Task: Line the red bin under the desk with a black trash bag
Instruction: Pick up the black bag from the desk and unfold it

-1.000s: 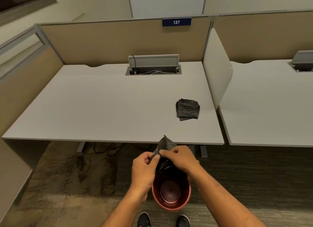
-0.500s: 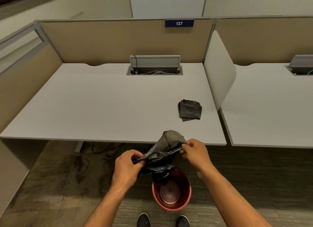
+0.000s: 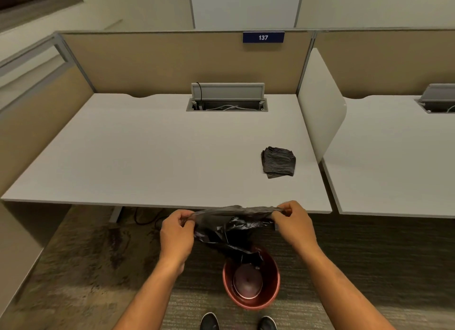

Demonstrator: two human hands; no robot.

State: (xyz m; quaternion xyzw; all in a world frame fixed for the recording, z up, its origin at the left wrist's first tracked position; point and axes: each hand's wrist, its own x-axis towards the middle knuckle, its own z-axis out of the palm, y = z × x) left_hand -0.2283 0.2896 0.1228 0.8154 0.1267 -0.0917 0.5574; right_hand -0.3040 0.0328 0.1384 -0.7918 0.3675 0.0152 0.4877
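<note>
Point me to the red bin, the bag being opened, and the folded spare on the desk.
red bin [image 3: 227, 284]: head view, left inner wall below the rim.
black trash bag [image 3: 234, 221]: head view, crumpled middle between both hands.
folded bag [image 3: 278, 161]: head view, centre of its top face.

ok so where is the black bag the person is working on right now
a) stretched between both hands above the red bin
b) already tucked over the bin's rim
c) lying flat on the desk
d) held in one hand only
a: the left hand and right hand each pinch an end of the black bag, whose lower part hangs down toward the red bin with its rim still bare.
</note>
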